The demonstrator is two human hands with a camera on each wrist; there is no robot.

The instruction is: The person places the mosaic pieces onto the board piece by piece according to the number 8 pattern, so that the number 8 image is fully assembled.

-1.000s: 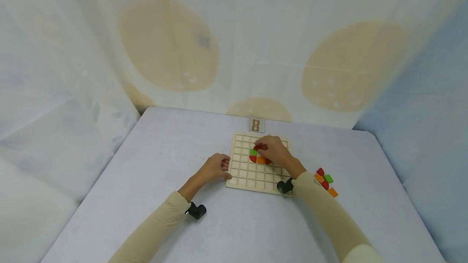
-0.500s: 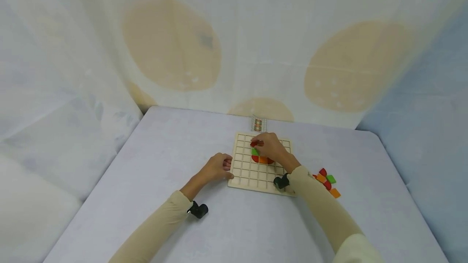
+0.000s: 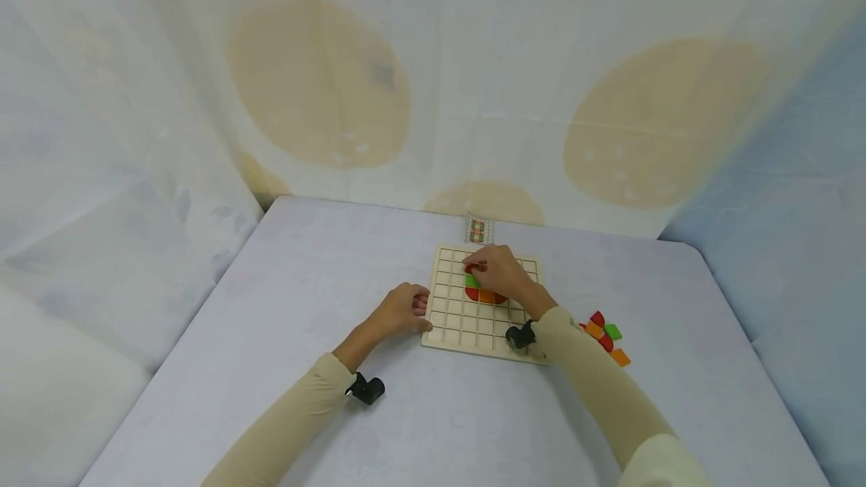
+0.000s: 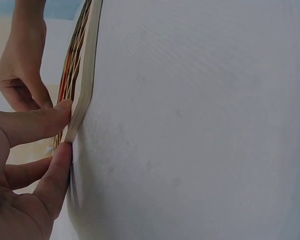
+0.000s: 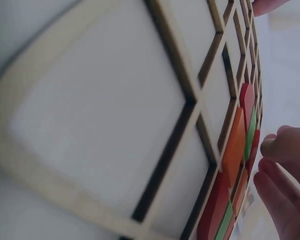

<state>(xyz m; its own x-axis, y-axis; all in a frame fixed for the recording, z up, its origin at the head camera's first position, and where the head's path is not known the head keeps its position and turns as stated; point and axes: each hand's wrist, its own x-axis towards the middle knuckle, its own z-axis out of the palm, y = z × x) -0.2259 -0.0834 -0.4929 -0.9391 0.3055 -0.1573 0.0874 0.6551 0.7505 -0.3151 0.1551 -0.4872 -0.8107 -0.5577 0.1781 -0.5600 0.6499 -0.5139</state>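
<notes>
A pale wooden grid board (image 3: pixel 452 320) lies on the table in the head view. My left hand (image 3: pixel 395 312) pinches its left edge, thumb (image 4: pixel 50 120) on the rim and fingers against the side. Over the upper middle squares is my right hand (image 3: pixel 502 273). Its fingertips are right at a red rounded tile (image 5: pixel 254 145) set in the grid, and nothing shows between them. Just below that sit a green tile (image 3: pixel 471 281), another red tile (image 3: pixel 472 294) and an orange square tile (image 3: pixel 486 296). My right hand covers part of the pattern.
Loose red, green and orange tiles (image 3: pixel 613 331) lie right of the board, partly behind the right sleeve (image 3: pixel 588 367). A small patterned card (image 3: pixel 479 230) stands beyond the board's far edge. Cloth walls surround the table (image 3: pixel 325 261) at the back and sides.
My right hand has moved slightly left and away from me with the red tile, which now sits in the grid above the green one. My left hand stays at the board's edge.
</notes>
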